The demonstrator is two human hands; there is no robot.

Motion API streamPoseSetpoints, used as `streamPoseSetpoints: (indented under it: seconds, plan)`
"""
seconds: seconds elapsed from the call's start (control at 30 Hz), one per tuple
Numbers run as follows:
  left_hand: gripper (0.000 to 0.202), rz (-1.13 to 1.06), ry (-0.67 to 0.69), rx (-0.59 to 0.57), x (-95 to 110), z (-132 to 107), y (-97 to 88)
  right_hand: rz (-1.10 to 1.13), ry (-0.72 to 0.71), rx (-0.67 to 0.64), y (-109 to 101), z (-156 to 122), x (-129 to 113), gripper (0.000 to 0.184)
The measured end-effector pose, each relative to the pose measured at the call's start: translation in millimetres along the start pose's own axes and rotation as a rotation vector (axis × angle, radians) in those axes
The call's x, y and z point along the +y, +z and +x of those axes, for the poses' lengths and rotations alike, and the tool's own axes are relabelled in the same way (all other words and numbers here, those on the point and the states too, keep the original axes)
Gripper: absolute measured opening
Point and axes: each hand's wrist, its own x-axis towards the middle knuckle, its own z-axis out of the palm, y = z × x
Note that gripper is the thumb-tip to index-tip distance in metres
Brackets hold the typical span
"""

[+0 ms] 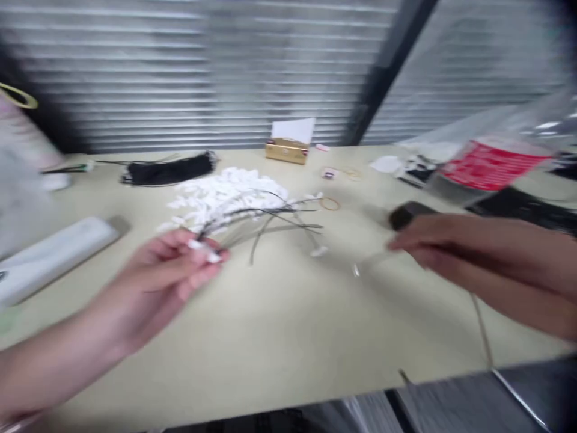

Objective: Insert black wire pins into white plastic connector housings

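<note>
My left hand (169, 273) is closed in a pinch on a bunch of thin dark cables with white tips (265, 222), which fan out to the right over the beige table (279, 325). Behind them lies a heap of small white plastic pieces (225, 192). My right hand (433, 243) comes in from the right with its fingers together around a dark object (406, 213); a thin clear strip (369, 261) sticks out below it. The picture is smeared by motion.
A black cable bundle (169, 170) lies at the back left, a small gold box with a white card (288, 147) at the back middle. A rubber band (330, 204) lies near the heap. A clear bag with a red label (491, 162) is at right, a white flat object (54, 255) at left.
</note>
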Motion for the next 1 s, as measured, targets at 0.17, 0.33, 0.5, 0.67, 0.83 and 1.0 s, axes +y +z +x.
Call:
streamPoseSetpoints:
  seconds: [0.17, 0.33, 0.5, 0.67, 0.83, 1.0]
  plan:
    - [0.017, -0.077, -0.158, -0.097, -18.6, -4.8, -0.7, 0.507, -0.180, -0.091, 49.9, 35.6, -42.2, 0.013]
    - [0.015, -0.033, -0.229, -0.097, -30.8, 1.7, -1.2, 0.605, -0.023, -0.095, 85.1, 71.2, -58.3, 0.014]
    - [0.015, -0.040, -0.254, -0.090, -28.5, 4.3, -1.9, 0.588, 0.110, -0.004, 89.2, 68.4, -52.0, 0.014]
    - [0.015, -0.045, -0.254, -0.078, -29.7, 4.9, -2.1, 0.598, 0.176, -0.005, 89.1, 64.7, -49.3, 0.014]
    - [0.015, -0.029, -0.257, -0.087, -30.0, 5.5, -3.3, 0.571, 0.169, -0.010, 88.5, 65.6, -51.0, 0.015]
    - [0.014, -0.013, -0.249, -0.092, -30.2, 4.9, -2.7, 0.534, 0.130, -0.020, 90.9, 63.6, -51.8, 0.016]
